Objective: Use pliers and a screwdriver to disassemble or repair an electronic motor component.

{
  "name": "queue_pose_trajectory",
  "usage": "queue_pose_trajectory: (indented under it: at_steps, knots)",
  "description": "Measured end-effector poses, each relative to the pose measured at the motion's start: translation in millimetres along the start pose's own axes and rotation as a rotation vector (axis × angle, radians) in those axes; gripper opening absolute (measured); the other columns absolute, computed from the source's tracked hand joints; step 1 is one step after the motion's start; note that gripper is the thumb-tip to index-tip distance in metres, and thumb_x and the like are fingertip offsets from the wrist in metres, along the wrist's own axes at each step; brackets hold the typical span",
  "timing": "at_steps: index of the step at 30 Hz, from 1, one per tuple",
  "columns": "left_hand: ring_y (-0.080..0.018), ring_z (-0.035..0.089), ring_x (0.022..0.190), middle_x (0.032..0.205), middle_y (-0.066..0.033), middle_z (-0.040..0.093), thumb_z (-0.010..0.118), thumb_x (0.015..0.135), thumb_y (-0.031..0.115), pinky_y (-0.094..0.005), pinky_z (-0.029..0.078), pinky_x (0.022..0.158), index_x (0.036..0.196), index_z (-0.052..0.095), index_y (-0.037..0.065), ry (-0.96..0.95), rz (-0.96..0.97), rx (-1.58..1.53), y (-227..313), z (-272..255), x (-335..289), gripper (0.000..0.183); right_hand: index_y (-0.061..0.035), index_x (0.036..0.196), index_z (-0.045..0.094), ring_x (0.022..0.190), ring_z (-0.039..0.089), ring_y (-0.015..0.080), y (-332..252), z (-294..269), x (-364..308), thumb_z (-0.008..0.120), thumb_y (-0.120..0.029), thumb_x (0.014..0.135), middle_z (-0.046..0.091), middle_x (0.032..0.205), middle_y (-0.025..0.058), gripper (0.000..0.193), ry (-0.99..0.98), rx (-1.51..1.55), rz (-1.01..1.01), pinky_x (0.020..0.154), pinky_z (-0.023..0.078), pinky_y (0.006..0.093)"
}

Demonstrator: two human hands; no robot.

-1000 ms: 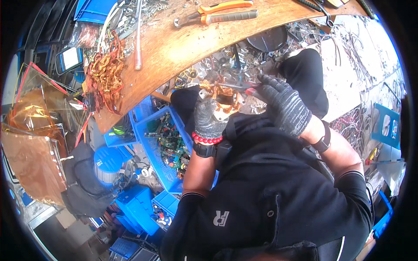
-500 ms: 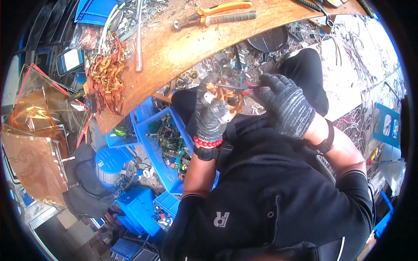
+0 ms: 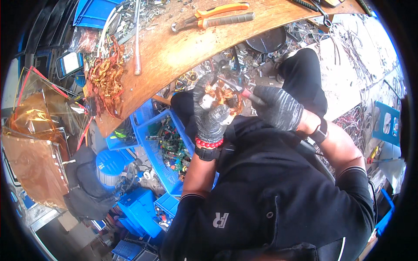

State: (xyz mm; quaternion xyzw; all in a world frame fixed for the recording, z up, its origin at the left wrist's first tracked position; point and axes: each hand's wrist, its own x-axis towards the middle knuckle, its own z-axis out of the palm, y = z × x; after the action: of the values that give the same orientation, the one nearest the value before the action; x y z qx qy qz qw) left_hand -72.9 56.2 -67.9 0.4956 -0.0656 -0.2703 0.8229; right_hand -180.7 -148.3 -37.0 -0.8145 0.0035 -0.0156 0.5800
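The gloved left hand [image 3: 210,119] grips a copper-wound part [image 3: 235,103] with a pale housing, holding it above the lap, just off the near edge of the wooden worktop [image 3: 174,52]. The gloved right hand [image 3: 278,108] is closed around the handle of a tool [image 3: 250,95], its metal end reaching to the windings, though whether it touches them is unclear. On the worktop lie orange-and-grey cutters [image 3: 203,21] and a copper tangle [image 3: 106,82].

Head-worn fisheye — downward, near
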Motion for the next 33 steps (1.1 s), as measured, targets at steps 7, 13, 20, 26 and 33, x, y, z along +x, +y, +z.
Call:
queue_pose_trajectory:
  at_steps: [7,13,20,26,33]
  knots:
    - [-0.0279,0.063,0.128,0.144,-0.0167,0.061,0.085,0.089,0.019,-0.0456,0.055,0.108,0.153,0.045,0.002,-0.15,0.228,0.456,-5.4,-18.3,7.6,0.078,0.0032,0.132,0.066,0.097,0.065,0.017,23.2,-14.7,-6.8,0.071,-0.004,0.095,0.072,0.109,0.008,0.038,-0.318,0.228,0.178,0.089,0.054,0.0337]
    - [-0.0383,0.068,0.121,0.142,-0.0189,0.062,0.08,0.091,0.019,-0.0594,0.061,0.099,0.154,0.044,0.005,-0.147,0.028,0.179,-3.9,-24.0,7.0,0.074,0.0025,0.13,0.068,0.1,0.071,0.0364,29.0,-8.6,-22.5,0.074,0.0,0.085,0.073,0.11,0.0221,0.045,-0.085,0.201,0.057,0.09,0.055,0.0395]
    - [-0.0427,0.065,0.125,0.143,-0.0211,0.062,0.071,0.096,0.034,-0.0636,0.057,0.102,0.152,0.049,0.005,-0.215,-0.344,-0.781,5.1,-24.0,3.9,0.067,0.0003,0.133,0.065,0.136,0.054,0.0481,19.0,-16.0,-22.9,0.073,-0.005,0.079,0.058,0.146,0.0286,0.055,0.201,-0.638,-0.081,0.113,0.048,0.0526]
    - [-0.0387,0.064,0.125,0.142,-0.017,0.062,0.072,0.097,0.024,-0.0607,0.058,0.1,0.15,0.051,0.008,-0.317,-0.233,-0.583,3.3,-19.7,5.1,0.059,0.0013,0.129,0.067,0.132,0.057,0.0484,3.0,-14.0,-19.9,0.073,-0.01,0.084,0.06,0.143,0.0295,0.046,0.238,-0.868,-0.069,0.112,0.048,0.0539]
    - [-0.0251,0.063,0.124,0.145,-0.0175,0.058,0.093,0.082,0.026,-0.0402,0.059,0.101,0.154,0.041,0.001,-0.065,0.213,0.229,2.1,3.9,-2.2,0.092,-0.0017,0.134,0.067,0.132,0.057,0.0475,-10.0,-13.9,-21.1,0.079,-0.021,0.081,0.062,0.139,0.0241,0.057,-0.011,-0.717,0.086,0.111,0.049,0.0534]
